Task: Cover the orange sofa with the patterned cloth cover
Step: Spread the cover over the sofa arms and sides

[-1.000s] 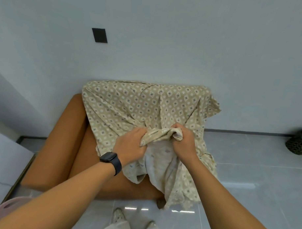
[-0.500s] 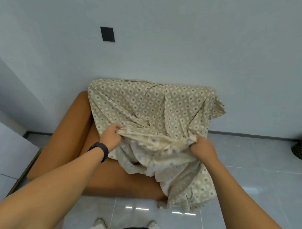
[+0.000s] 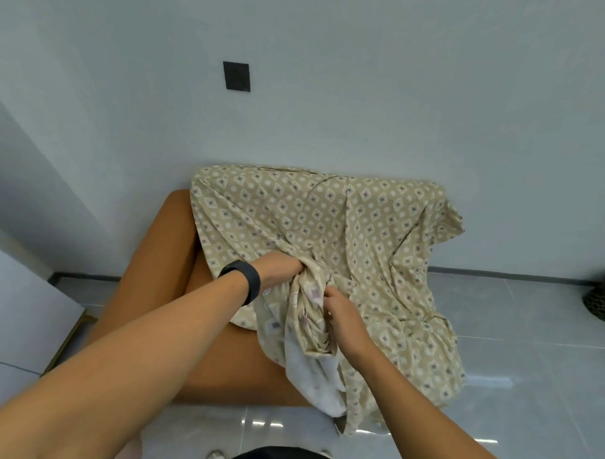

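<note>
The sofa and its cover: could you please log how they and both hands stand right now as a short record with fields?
sofa: orange sofa, against the wall; left arm and front of seat bare
cover: patterned cloth draped over the backrest and right side, bunched in the middle, hanging toward the floor at front right
left hand: left hand grips the bunched cloth; black wristband on wrist
right hand: right hand grips the gathered fold just below
task state: sofa only partly covered

Cloth cover (image 3: pixel 328 223) over orange sofa (image 3: pixel 163 258)
</note>
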Tool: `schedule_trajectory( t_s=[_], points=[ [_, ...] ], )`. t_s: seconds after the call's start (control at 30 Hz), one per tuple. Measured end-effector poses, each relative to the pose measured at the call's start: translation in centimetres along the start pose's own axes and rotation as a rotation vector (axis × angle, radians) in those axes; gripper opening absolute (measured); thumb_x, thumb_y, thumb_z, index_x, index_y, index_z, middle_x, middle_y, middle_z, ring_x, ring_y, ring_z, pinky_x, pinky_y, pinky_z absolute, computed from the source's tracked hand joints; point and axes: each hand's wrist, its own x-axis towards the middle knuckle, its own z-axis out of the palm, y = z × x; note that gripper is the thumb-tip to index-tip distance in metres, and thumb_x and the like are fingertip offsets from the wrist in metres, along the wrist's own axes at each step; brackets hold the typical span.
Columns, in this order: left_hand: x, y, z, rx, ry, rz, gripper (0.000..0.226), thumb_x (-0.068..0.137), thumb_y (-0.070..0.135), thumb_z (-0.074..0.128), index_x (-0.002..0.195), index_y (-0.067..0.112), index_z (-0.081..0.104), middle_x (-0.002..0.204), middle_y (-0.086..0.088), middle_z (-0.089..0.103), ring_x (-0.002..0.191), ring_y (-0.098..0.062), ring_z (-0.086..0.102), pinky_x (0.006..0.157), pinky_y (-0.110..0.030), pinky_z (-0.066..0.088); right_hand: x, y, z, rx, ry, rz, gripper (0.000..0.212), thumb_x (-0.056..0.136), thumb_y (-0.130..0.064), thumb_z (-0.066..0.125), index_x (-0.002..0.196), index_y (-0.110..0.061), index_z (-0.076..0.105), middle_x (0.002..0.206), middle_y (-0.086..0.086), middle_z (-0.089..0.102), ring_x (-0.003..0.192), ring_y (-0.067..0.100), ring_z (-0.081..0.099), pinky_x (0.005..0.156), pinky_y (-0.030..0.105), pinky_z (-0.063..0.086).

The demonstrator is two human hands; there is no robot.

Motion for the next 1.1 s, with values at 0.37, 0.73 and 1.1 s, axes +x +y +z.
schedule_trajectory(
  t_s=[0.37,0.73,1.1],
  points=[
    [1.6,-1.1,-2.8,0.030,-0.137,-0.024,0.036,0.098,0.028,0.045,0.125,0.010,0.061,0.127,-0.004,0.060,0.117,-0.024,0.057,0.093,-0.037,0.045,0.5,2.9,5.0,-0.939,0.455,-0.537,0.052,0.075,-0.047,0.072,0.116,-0.022,0.052,0.116,0.003,0.042,0.098,0.023,0.045,0.088,0.037,0.044],
    [1.8,-3.0,-5.0,0.373,0.062,0.266,0.030,0.087,0.023,0.068,0.115,0.018,0.057,0.109,-0.005,0.060,0.086,-0.020,0.058,0.074,-0.038,0.052,2.2,-3.0,1.2,-0.514,0.427,-0.364,0.012,0.092,-0.017,0.055,0.080,-0.015,0.053,0.077,-0.003,0.050,0.071,0.014,0.046,0.065,0.032,0.038],
    [-1.0,-3.7,3.2,0.005,-0.029,0.523,0.017,0.081,0.017,0.062,0.096,0.016,0.056,0.075,-0.011,0.053,0.063,-0.016,0.047,0.061,-0.042,0.039,3.1,-7.3,-1.3,-0.543,0.073,-0.369,0.012,0.097,-0.021,0.059,0.096,-0.031,0.066,0.080,-0.015,0.066,0.075,-0.001,0.060,0.068,0.019,0.045]
  ],
)
